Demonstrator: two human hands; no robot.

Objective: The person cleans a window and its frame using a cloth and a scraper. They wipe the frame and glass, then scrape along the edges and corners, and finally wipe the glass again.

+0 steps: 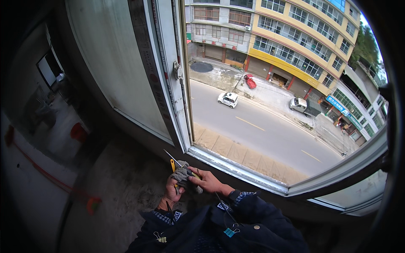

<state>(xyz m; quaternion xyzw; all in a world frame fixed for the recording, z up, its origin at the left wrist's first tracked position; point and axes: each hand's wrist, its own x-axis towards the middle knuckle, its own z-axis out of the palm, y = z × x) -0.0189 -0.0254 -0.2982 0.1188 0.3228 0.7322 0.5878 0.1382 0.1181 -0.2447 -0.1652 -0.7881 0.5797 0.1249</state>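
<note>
While the left hand (172,190) is clenched on the yellow-handled screwdriver (174,162) and a bunched grey rag (184,174), the right hand (207,181) pinches the same rag from the other side — both just beside the lower window frame (236,168), at the corner of the open sash (168,76). Tool looks light and stiff — grip the handle, not the thin shaft. Rag is soft and may slip on it. Open drop to the street (253,126) below.
</note>
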